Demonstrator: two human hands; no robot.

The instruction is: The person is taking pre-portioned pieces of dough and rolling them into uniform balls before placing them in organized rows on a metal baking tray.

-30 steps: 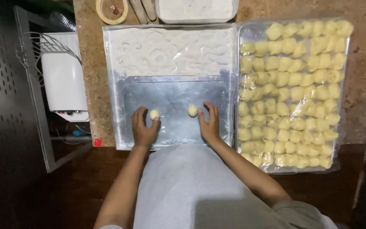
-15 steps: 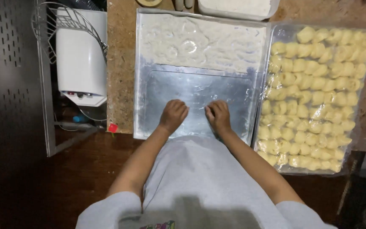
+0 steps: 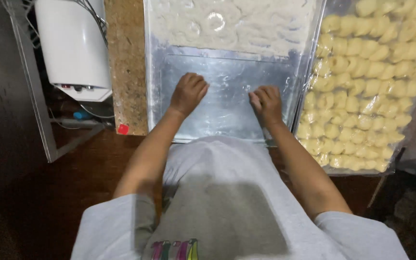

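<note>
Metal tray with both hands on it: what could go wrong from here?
1. The tray seems to overhang the counter's near edge; pressing there might tip it.
2. The right hand works close to the dough pieces; a sideways slip could squash them.
3. Left hand could drag flour around.

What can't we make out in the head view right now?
- Anything under the left hand or right hand: both are palm-down on the metal tray, so the grip can't be told.
- Tray's far end and the floury shapes: cut off by the top edge.
- Dough pieces at right: partly cut off by the edge and dimmed by plastic film.
- Tray's near edge: hidden by the shirt.
</note>
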